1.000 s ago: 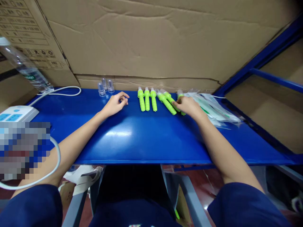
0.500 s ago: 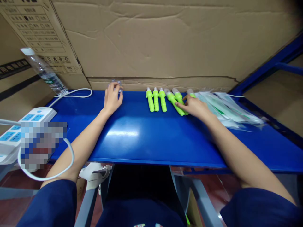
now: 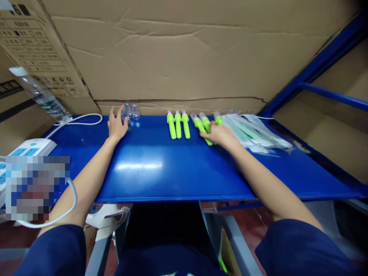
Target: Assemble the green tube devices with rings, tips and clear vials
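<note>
At the back left of the blue table, my left hand [image 3: 116, 125] is open, fingers spread, beside several small clear plastic caps [image 3: 135, 111]. One cap is partly hidden between its thumb and fingers. Three lime-green sticks [image 3: 178, 126] with clear tips lie in a row at the middle. To their right, my right hand [image 3: 220, 135] curls over slanted lime-green sticks [image 3: 199, 123] of the same kind, thumb across their lower ends. Some of its fingers are hidden. One more stick [image 3: 218, 119] shows its clear-capped end behind this hand.
Flat plastic packets [image 3: 253, 132] with green strips lie right of my right hand. A water bottle [image 3: 43, 96] leans at the far left, near a white power strip [image 3: 37, 147] and cable. Cardboard [image 3: 172, 69] walls the back; a blue frame bar [image 3: 333, 96] stands right.
My left hand has drawn off the clear caps and spread its fingers, uncovering them. My right hand stays at the slanted sticks. The whole view has shifted slightly.
</note>
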Motion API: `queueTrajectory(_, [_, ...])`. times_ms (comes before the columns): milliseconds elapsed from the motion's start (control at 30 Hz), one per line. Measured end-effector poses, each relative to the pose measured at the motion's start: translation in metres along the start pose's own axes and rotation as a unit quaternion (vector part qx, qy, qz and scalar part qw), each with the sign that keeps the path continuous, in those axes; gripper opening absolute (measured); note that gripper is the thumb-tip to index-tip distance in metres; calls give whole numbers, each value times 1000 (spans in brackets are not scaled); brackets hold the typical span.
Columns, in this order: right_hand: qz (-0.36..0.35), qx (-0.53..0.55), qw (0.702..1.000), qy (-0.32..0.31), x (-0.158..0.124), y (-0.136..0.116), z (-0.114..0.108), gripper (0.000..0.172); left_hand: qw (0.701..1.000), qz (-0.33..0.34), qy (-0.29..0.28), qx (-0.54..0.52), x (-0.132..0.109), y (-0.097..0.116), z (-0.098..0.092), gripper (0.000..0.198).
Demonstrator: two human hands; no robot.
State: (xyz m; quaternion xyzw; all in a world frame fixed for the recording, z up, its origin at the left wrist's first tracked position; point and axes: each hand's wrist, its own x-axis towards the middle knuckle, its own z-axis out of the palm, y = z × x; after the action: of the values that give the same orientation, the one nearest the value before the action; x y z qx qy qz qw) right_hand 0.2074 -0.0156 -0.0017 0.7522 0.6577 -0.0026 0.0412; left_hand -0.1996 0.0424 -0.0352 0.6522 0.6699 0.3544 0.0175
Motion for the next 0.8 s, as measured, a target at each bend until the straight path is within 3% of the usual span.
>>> queueTrajectory(433, [55, 47, 995, 70, 7, 6, 10, 66, 997, 49, -40, 35, 0, 3, 5, 78])
queueTrajectory(667, [12, 69, 989, 133, 0, 6, 6, 65, 991, 73, -111, 11, -1, 11, 9, 88])
queueTrajectory(800, [-87, 104, 972, 190, -3, -6, 9, 57, 986, 107, -127, -2, 0, 11, 15, 90])
